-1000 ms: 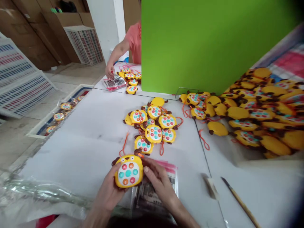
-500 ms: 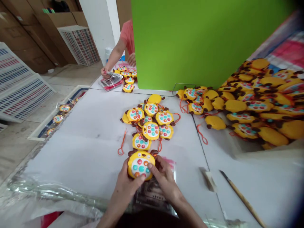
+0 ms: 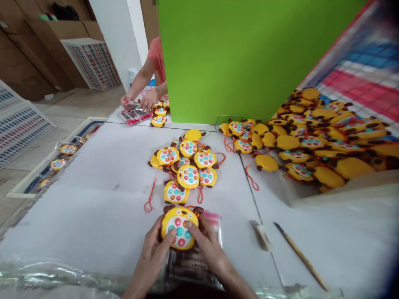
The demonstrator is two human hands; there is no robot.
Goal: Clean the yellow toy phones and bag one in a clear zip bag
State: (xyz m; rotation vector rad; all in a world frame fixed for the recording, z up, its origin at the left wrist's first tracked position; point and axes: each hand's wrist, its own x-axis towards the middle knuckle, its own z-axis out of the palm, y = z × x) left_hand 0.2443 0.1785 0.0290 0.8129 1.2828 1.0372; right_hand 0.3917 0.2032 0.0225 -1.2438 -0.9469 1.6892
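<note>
Yellow toy (image 3: 180, 231) is just on the near side of the toy pile (image 3: 188, 175), held between left hand (image 3: 152, 246) and right hand (image 3: 209, 244), both curled round its edges, thumbs (image 3: 194, 231) on its front.

Both hands on it: the left hand (image 3: 152, 249) and right hand (image 3: 211, 243) gripped a yellow toy (image 3: 180, 228) from either side, thumbs on its front! Below them, plastic packaging (image 3: 190, 265) lay on the white surface (image 3: 93, 199). Just ahead sat a cluster of matching toys (image 3: 188, 175), an orange loop (image 3: 150, 200) to its left. Over right, a big heap of toys (image 3: 311, 141), and nearer, a wooden-handled tool (image 3: 301, 254). Across the way, a co-worker's hands (image 3: 149, 99) held a clear bag (image 3: 134, 105).
</note>
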